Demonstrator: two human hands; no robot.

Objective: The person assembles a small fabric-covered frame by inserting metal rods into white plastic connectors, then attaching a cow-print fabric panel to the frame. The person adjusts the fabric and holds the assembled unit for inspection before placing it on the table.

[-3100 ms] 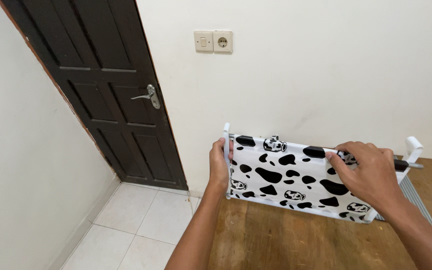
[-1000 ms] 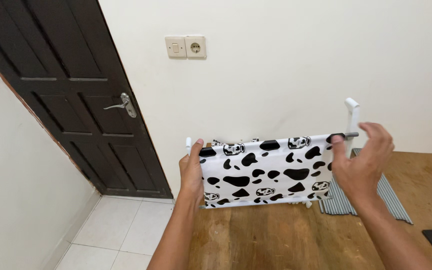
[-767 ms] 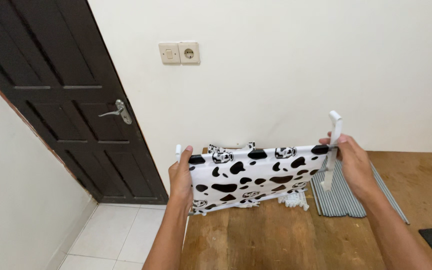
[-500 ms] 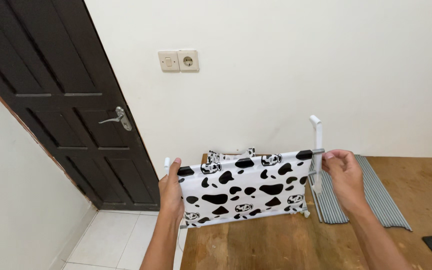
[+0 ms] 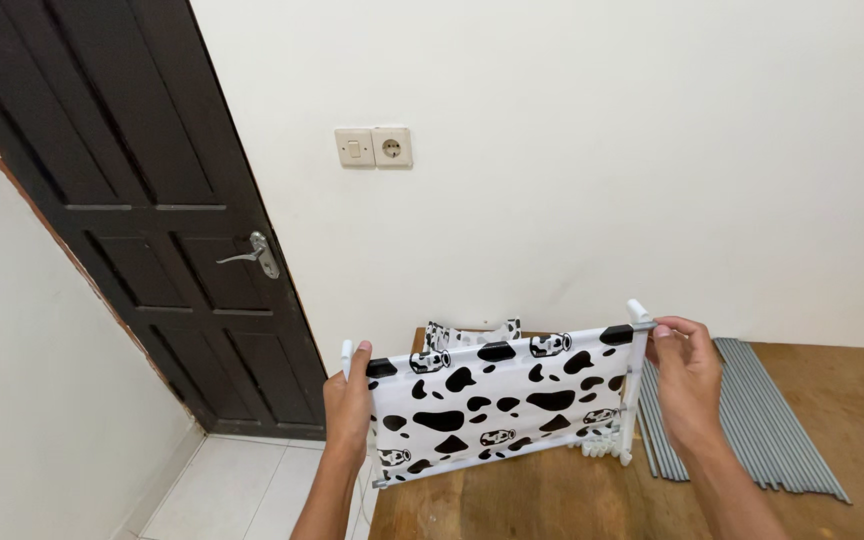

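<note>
I hold up a white cloth panel with black cow spots (image 5: pixel 497 400), stretched on a frame of white plastic corner pieces and thin rods. My left hand (image 5: pixel 349 406) grips its left edge. My right hand (image 5: pixel 687 385) pinches the top of the white upright piece (image 5: pixel 635 380) on the right edge. The panel hangs slightly tilted, lower on the left, above the wooden table (image 5: pixel 562 500). A second strip of the same spotted cloth (image 5: pixel 472 333) shows just behind the panel's top.
A bundle of grey rods (image 5: pixel 752 415) lies on the table to the right, with small white connectors (image 5: pixel 600 448) beside the panel's lower corner. A dark wooden door (image 5: pixel 142 200) with a metal handle stands at left. A wall switch and socket (image 5: pixel 374 147) sit above. White floor tiles (image 5: pixel 262 490) lie below.
The view has swung, so the panel now sits lower and more to the right in the frame. My right hand shifted from the rod end to the top of the white upright.
</note>
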